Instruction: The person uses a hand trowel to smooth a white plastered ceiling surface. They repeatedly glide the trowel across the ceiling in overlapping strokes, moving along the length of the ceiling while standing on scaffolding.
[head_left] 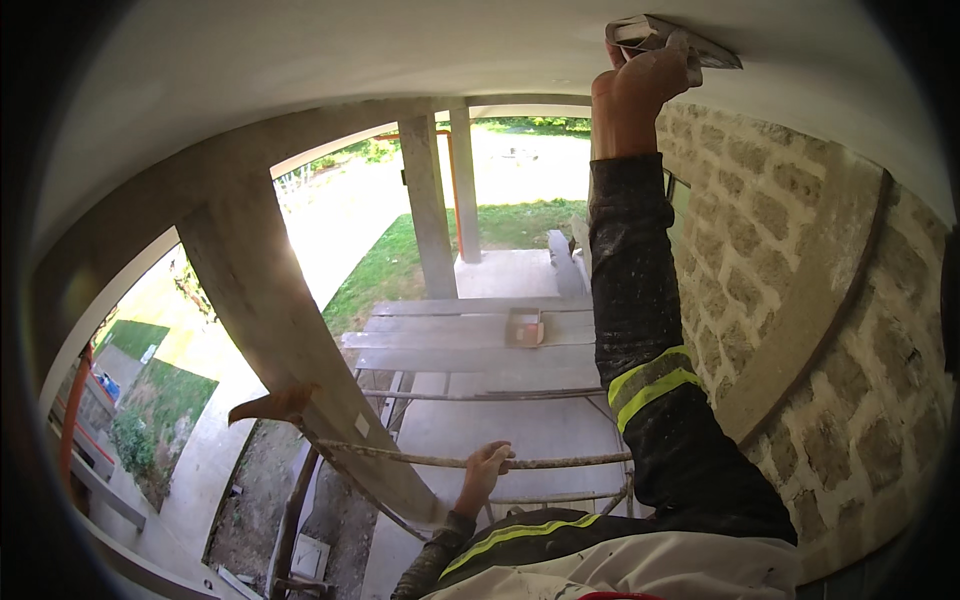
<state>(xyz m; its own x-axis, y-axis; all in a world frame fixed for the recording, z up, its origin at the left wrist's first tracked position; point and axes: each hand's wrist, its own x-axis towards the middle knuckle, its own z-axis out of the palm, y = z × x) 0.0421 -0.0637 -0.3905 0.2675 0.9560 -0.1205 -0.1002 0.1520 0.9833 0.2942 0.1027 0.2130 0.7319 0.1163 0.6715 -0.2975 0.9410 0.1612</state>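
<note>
My right hand point(650, 82) is raised high overhead, its fingers closed round a pale, flat hand sander point(635, 32). The tool's long face lies up against the white ceiling point(480, 50), or very near it; the hand hides part of it. Down at waist height, my left hand point(487, 468) is wrapped over a thin, stained scaffold rail point(575, 461). Both dark sleeves carry dust, and a yellow reflective band point(655, 388) circles the right one.
Beyond the rail lie scaffold planks point(440, 335) with a small open box point(524, 327) on them. A concrete column point(270, 290) stands at left, a stone wall point(780, 230) close at right. A rusty brown bracket-like piece point(275, 404) sticks out near the rail's left end.
</note>
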